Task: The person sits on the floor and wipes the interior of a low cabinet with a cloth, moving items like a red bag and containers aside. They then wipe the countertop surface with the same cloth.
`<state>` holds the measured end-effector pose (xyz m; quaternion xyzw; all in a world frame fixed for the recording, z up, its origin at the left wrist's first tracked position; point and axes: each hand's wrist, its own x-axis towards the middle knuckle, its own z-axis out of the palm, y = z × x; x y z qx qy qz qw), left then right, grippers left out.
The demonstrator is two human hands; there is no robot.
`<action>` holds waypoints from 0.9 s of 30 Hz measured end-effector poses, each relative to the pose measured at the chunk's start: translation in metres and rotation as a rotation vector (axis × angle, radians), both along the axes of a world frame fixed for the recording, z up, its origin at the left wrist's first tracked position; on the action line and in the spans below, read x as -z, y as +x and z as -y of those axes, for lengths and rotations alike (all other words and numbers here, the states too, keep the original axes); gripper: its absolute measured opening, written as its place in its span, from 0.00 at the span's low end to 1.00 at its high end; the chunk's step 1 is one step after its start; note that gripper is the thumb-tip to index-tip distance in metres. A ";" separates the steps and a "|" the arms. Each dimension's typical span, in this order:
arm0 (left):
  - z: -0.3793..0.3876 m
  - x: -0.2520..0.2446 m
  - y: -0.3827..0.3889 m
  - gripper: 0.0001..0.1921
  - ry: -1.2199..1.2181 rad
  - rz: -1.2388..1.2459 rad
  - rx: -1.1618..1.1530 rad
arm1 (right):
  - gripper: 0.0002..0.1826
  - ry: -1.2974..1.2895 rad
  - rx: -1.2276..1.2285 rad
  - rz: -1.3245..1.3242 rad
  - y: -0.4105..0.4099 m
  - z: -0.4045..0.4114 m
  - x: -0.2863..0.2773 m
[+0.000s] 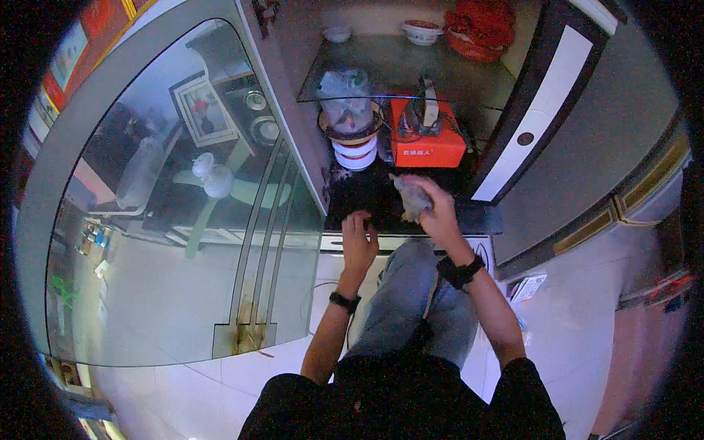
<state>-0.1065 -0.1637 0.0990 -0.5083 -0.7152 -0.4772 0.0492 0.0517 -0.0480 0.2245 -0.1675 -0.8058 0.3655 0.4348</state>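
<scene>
My right hand (pixel 441 213) grips a crumpled greyish cloth (pixel 412 199) over the black lower shelf (pixel 357 199) of a cabinet. To its left, my left hand (pixel 358 242) is at the shelf's front edge with curled fingers. A small dark spot shows by its fingertips; whether it holds anything is unclear. Beyond the cloth sits a red box (pixel 432 153) bearing writing, with a dark corded object (pixel 426 113) on top. Left of the box, stacked white round containers (pixel 355 154) stand beneath a clear plastic bag or tub with contents (pixel 346 107).
A glass shelf (pixel 379 60) spans above the box, carrying a patterned bowl (pixel 422 33), a small white bowl (pixel 336 34) and red baskets (pixel 478 36). A large glass door (pixel 165 286) swings out at left. A dark door with a white strip (pixel 550 99) flanks the right.
</scene>
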 end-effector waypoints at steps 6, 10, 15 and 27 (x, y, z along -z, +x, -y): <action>-0.048 0.026 -0.040 0.16 0.024 -0.174 -0.181 | 0.29 0.231 0.066 -0.025 -0.051 -0.019 -0.145; -0.071 0.020 -0.024 0.18 -0.102 -0.285 -0.274 | 0.28 0.464 0.263 0.165 -0.125 -0.104 -0.216; -0.044 0.040 -0.035 0.19 -0.155 -0.229 -0.396 | 0.29 0.455 0.068 0.721 -0.242 -0.171 -0.230; -0.058 0.040 -0.031 0.19 -0.211 -0.260 -0.450 | 0.25 0.641 -0.055 0.915 -0.255 -0.134 -0.193</action>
